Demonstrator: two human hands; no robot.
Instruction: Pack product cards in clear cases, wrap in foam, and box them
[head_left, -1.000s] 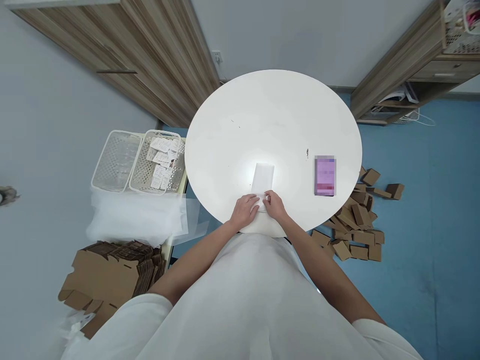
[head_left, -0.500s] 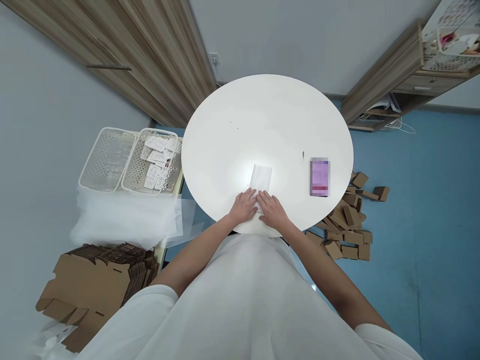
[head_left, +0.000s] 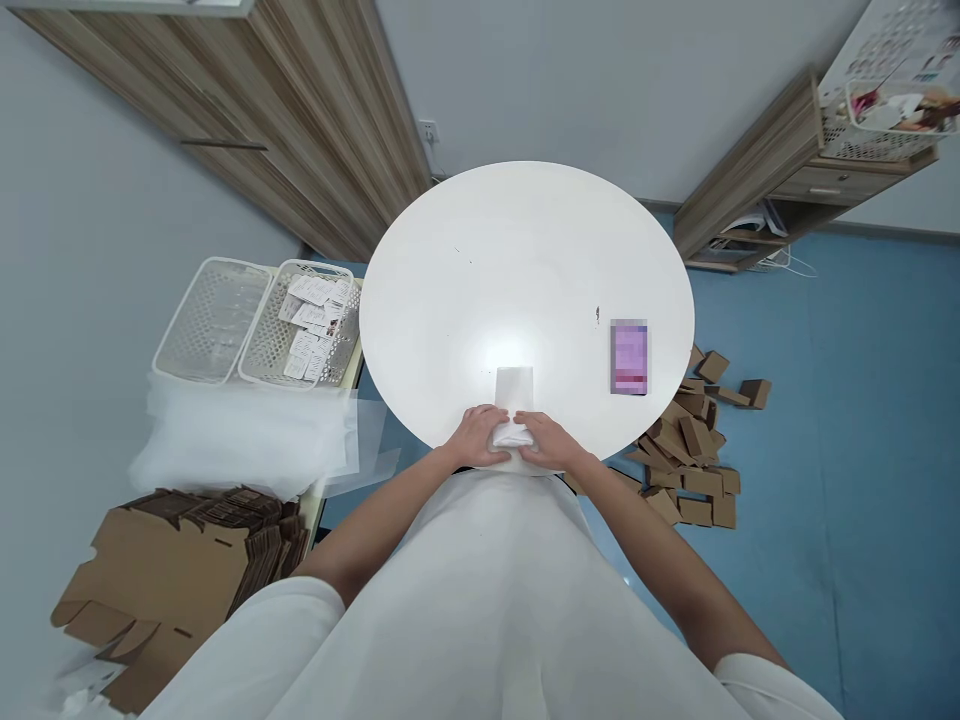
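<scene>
A white folded sheet or packet [head_left: 514,388] lies flat near the front edge of the round white table [head_left: 525,250], its near end thicker and rumpled. My left hand [head_left: 478,437] grips that near end from the left, thumb toward me and fingertips on its edge. On the right side my right hand [head_left: 549,441] does the same, fingertips over the edge and thumb below. Off to the right on the tabletop rests a purple item [head_left: 630,357], blurred into blocks.
At left are a white basket [head_left: 214,320], another basket holding white printed slips [head_left: 311,310], translucent sheets [head_left: 247,430] and flattened cardboard [head_left: 161,570]. Small brown boxes [head_left: 694,450] lie piled on the floor at right. A wooden cabinet [head_left: 757,170] stands behind them.
Both hands have moved apart to the packet's two sides and nearer my body. The packet has come closer to the table's edge and turned straighter. The view has shifted slightly.
</scene>
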